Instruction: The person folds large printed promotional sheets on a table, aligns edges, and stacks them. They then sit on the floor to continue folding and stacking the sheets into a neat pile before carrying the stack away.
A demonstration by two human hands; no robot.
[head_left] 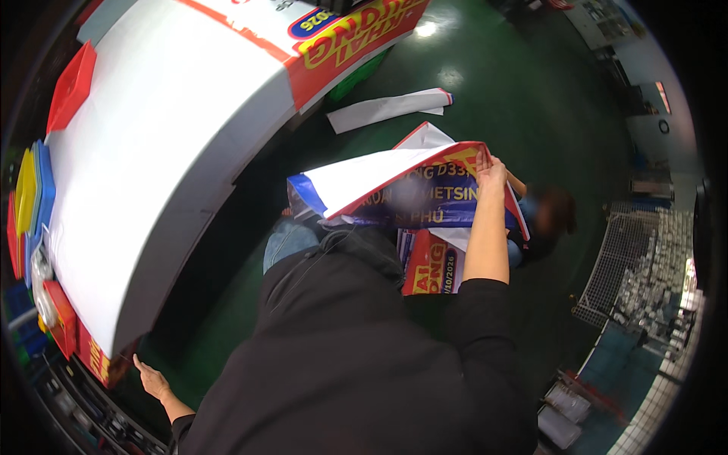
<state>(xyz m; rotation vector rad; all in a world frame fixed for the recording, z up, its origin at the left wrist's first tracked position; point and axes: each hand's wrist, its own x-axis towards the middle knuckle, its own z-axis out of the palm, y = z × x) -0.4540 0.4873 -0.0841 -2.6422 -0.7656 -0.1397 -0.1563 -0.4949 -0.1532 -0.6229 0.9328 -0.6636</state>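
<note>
My right hand (pixel 491 173) grips the upper edge of a vinyl banner (pixel 425 201), blue and red with yellow lettering and a white back. The banner is folded over in front of my legs, its white underside turned up at the left. My left hand (pixel 154 381) is stretched out at the lower left, close to the near corner of a long white table (pixel 174 91). Its fingers are extended, and it holds nothing that I can see. Below the held banner, a red printed piece (pixel 428 265) shows partly, beside my right forearm.
Another person (pixel 542 216) is low down just right of the banner. A rolled white sheet (pixel 387 110) lies on the green floor (pixel 485 83). Red trays (pixel 72 87) and blue and yellow bins (pixel 34 197) line the table's left side. A wire rack (pixel 618 258) stands far right.
</note>
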